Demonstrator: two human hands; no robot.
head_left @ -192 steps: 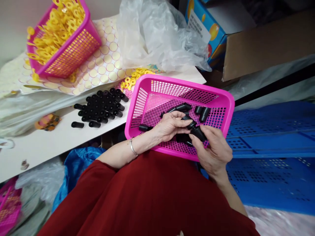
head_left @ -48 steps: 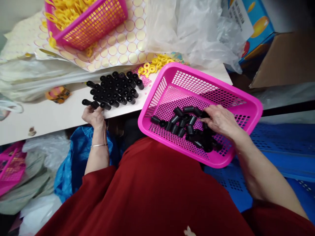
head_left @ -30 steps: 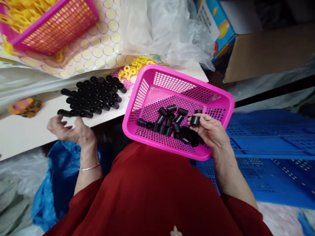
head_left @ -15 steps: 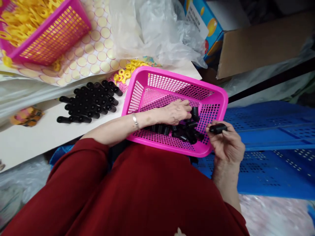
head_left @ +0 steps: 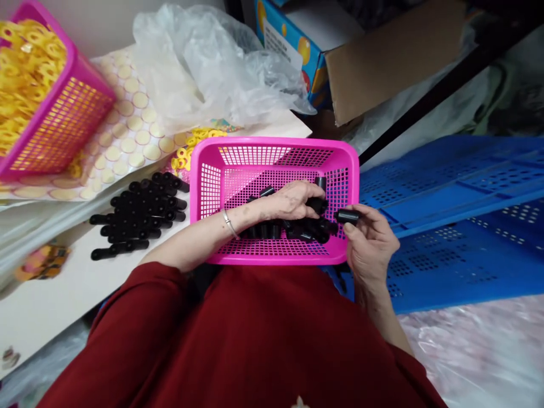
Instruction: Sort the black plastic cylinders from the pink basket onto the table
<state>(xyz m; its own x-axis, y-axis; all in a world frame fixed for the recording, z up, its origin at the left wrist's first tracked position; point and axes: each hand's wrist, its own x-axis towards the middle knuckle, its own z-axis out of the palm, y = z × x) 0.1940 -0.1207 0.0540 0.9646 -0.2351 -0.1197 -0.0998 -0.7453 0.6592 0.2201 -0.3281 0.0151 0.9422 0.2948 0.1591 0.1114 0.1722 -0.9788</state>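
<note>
A pink mesh basket point(head_left: 272, 259) with several loose black plastic cylinders point(head_left: 308, 231) in it sits against my red top. My left hand point(head_left: 293, 199), a silver bangle at its wrist, reaches down inside; its thumb and fingers close around a black cylinder point(head_left: 317, 205) near the right end. At the basket's right rim my right hand point(head_left: 372, 238) pinches another black cylinder point(head_left: 347, 216), held level between thumb and fingers. Left of the basket, many black cylinders point(head_left: 136, 212) stand upright in close rows on the white tabletop point(head_left: 80, 294).
Yellow rings fill a second pink basket point(head_left: 85, 124) at the upper left. More yellow rings point(head_left: 199, 136) and tiny pink pieces lie behind my basket. Plastic bags point(head_left: 204, 62), an open carton point(head_left: 382, 62), a dark bar point(head_left: 425, 102) and blue crates point(head_left: 459, 226) stand around.
The view has shifted, and the basket now appears squarer and further left. My left fingers have closed around a cylinder; my right hand still holds its cylinder, now turned more level.
</note>
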